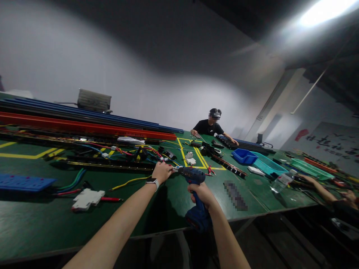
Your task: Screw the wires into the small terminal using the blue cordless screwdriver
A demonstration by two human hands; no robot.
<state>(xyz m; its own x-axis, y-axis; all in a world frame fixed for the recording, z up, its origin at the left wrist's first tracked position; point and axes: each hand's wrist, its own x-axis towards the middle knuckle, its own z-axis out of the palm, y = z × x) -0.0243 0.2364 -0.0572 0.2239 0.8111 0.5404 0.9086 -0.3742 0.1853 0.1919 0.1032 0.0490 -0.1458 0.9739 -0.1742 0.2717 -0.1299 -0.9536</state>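
Note:
My right hand point(202, 194) is wrapped round the handle of a blue cordless drill point(193, 175), which points to the left. The drill's tip meets the fingers of my left hand point(162, 172), at the right end of a long black rail point(112, 164) with brass strips along it. My left fingers are closed near that end; what they pinch is hidden. Coloured wires run behind the rail. A yellow wire point(129, 182) lies in front of it. To the left sit a white circuit breaker point(87, 199) with a red lead and a blue power strip point(25, 183).
Long red point(84, 126) and blue channels lie along the table's far side. Across the green table point(168, 209) sits a person point(209, 127). To the right are a blue bin point(244, 156), a teal tray point(269, 164), a water bottle point(283, 181) and another person's arm point(319, 188).

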